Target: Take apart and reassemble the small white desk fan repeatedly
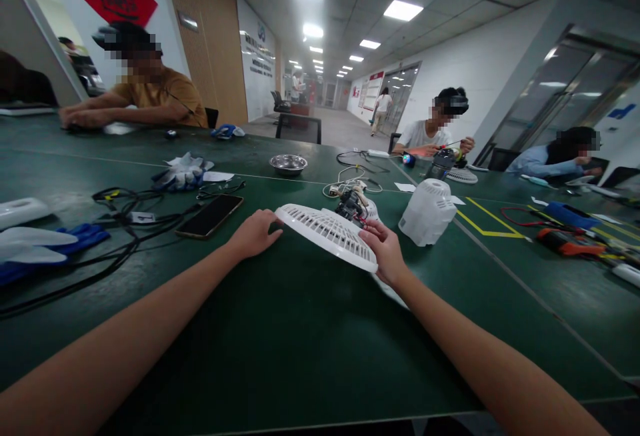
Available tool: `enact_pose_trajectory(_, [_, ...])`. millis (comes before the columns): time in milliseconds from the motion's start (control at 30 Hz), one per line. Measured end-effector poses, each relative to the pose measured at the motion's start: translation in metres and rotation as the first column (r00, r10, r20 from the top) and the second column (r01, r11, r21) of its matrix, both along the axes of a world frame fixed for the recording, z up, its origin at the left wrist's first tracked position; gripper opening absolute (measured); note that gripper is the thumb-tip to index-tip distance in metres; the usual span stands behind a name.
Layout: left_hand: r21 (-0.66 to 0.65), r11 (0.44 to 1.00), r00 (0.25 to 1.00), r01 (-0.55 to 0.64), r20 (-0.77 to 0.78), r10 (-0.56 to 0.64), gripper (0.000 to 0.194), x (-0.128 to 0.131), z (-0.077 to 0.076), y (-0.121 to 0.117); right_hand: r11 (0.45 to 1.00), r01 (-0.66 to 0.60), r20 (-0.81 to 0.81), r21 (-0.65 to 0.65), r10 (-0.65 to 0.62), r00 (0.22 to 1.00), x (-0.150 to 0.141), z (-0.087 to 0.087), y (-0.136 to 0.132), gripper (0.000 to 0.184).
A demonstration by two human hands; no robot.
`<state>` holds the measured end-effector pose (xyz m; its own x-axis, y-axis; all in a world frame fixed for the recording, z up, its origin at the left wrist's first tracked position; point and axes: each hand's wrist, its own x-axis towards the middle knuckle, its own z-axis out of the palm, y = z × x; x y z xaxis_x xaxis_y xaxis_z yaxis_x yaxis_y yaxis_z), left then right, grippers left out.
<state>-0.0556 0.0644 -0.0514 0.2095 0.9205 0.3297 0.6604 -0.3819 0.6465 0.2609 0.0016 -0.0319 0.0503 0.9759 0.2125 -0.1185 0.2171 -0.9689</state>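
Note:
A round white fan grille point(330, 233) with radial slots is tilted above the green table, its right side lower. My right hand point(385, 249) grips its right edge, thumb and fingers closed around the rim. At the left rim, the curled fingers of my left hand point(256, 233) touch the edge, with the thumb below. Just behind the grille lies an assembly of dark parts and wires point(351, 201), partly hidden by it. A white plastic housing point(429, 213) stands to the right of my right hand. Under my right wrist, a white curved piece point(391, 291) shows in part.
Left of my hands lie a black phone point(211, 216), black cables point(133, 239) and gloves point(183, 173). A metal bowl point(289, 164) sits farther back. At right are an orange-and-black multimeter point(570, 243) and yellow tape marks point(487, 231). Several people sit around the table.

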Motion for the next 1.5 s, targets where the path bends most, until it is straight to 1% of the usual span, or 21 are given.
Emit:
enact_pose_trajectory(67, [0.010, 0.998, 0.997, -0.069, -0.031, 0.069, 0.031, -0.004, -0.003, 0.006, 0.998, 0.029, 0.081, 0.055, -0.033, 0.996, 0.004, -0.001, 0.000, 0.049])
enact_pose_trajectory(133, [0.001, 0.997, 0.994, -0.078, 0.072, 0.078, 0.038, -0.003, -0.001, 0.005, 0.993, 0.029, 0.196, 0.119, -0.052, 0.979, 0.004, -0.004, -0.001, 0.055])
enact_pose_trajectory(233, [0.035, 0.998, 0.960, 0.043, 0.275, -0.051, 0.049, 0.008, 0.009, -0.009, 0.976, -0.020, 0.393, 0.216, -0.068, 0.917, 0.000, -0.010, -0.003, 0.059])
enact_pose_trajectory(300, [0.105, 0.981, 0.949, 0.166, 0.254, -0.188, 0.050, 0.019, 0.017, -0.023, 0.964, -0.073, 0.478, 0.254, -0.059, 0.877, -0.005, -0.013, -0.004, 0.058])
enact_pose_trajectory(367, [0.083, 0.954, 0.942, 0.289, 0.156, -0.298, 0.054, 0.030, 0.022, -0.035, 0.953, -0.125, 0.528, 0.275, -0.041, 0.848, -0.006, -0.013, -0.004, 0.058])
enact_pose_trajectory(433, [0.038, 0.945, 0.943, 0.325, 0.062, -0.327, 0.075, 0.040, 0.024, -0.043, 0.936, -0.168, 0.573, 0.310, -0.044, 0.818, -0.003, -0.010, -0.002, 0.053])
enact_pose_trajectory(500, [0.010, 0.954, 0.954, 0.299, 0.023, -0.299, 0.090, 0.047, 0.023, -0.048, 0.908, -0.141, 0.611, 0.395, -0.144, 0.778, 0.005, -0.005, 0.004, 0.044])
enact_pose_trajectory(567, [-0.007, 0.960, 0.960, 0.281, 0.010, -0.281, 0.096, 0.051, 0.022, -0.049, 0.860, -0.021, 0.623, 0.510, -0.353, 0.698, 0.015, -0.003, 0.013, 0.045])
enact_pose_trajectory(633, [-0.003, 0.959, 0.959, 0.282, -0.004, -0.282, 0.096, 0.052, 0.022, -0.050, 0.814, 0.106, 0.635, 0.570, -0.519, 0.572, 0.026, -0.005, 0.025, 0.061])
enact_pose_trajectory(700, [0.017, 0.954, 0.954, 0.298, -0.029, -0.298, 0.097, 0.051, 0.023, -0.050, 0.844, 0.145, 0.686, 0.516, -0.509, 0.520, 0.036, -0.011, 0.038, 0.075])
enact_pose_trajectory(767, [0.037, 0.947, 0.947, 0.318, -0.054, -0.316, 0.098, 0.051, 0.024, -0.051, 0.911, 0.167, 0.710, 0.376, -0.399, 0.580, 0.042, -0.017, 0.049, 0.083])
enact_pose_trajectory(833, [0.049, 0.945, 0.944, 0.325, -0.071, -0.321, 0.098, 0.051, 0.025, -0.052, 0.956, 0.230, 0.596, 0.182, -0.293, 0.747, 0.045, -0.018, 0.056, 0.082])
enact_pose_trajectory(900, [0.052, 0.945, 0.945, 0.323, -0.077, -0.319, 0.097, 0.052, 0.026, -0.053, 0.969, 0.246, 0.400, 0.003, -0.227, 0.888, 0.044, -0.015, 0.057, 0.066])
enact_pose_trajectory(967, [0.051, 0.946, 0.946, 0.320, -0.079, -0.316, 0.098, 0.052, 0.026, -0.054, 0.987, 0.129, 0.196, -0.100, -0.107, 0.975, 0.039, -0.008, 0.050, 0.052])
enact_pose_trajectory(1000, [0.050, 0.946, 0.946, 0.319, -0.077, -0.315, 0.098, 0.052, 0.026, -0.053, 0.993, 0.045, 0.116, -0.110, -0.032, 0.993, 0.035, -0.005, 0.045, 0.050])
enact_pose_trajectory(1067, [0.053, 0.946, 0.946, 0.319, -0.066, -0.316, 0.099, 0.052, 0.025, -0.052, 0.993, -0.093, -0.024, -0.075, 0.092, 0.996, 0.025, 0.002, 0.031, 0.045])
enact_pose_trajectory(1133, [0.052, 0.944, 0.945, 0.326, -0.046, -0.324, 0.100, 0.052, 0.025, -0.051, 0.994, -0.106, -0.012, 0.040, 0.106, 0.994, 0.015, 0.008, 0.016, 0.044])
enact_pose_trajectory(1233, [0.051, 0.947, 0.948, 0.318, -0.017, -0.318, 0.099, 0.053, 0.024, -0.050, 0.955, -0.187, 0.244, 0.228, 0.130, 0.961, 0.005, 0.014, -0.002, 0.067])
enact_pose_trajectory(1333, [0.070, 0.947, 0.949, 0.315, -0.006, -0.315, 0.099, 0.053, 0.024, -0.049, 0.879, -0.285, 0.535, 0.381, 0.041, 0.844, 0.003, 0.018, -0.011, 0.073])
enact_pose_trajectory(1400, [0.077, 0.943, 0.946, 0.325, -0.016, -0.325, 0.101, 0.053, 0.025, -0.049, 0.844, -0.309, 0.628, 0.437, -0.041, 0.777, 0.004, 0.018, -0.012, 0.072])
enact_pose_trajectory(1500, [0.057, 0.939, 0.940, 0.340, -0.058, -0.337, 0.105, 0.050, 0.027, -0.050, 0.848, -0.319, 0.661, 0.423, -0.048, 0.749, 0.007, 0.016, -0.010, 0.076])
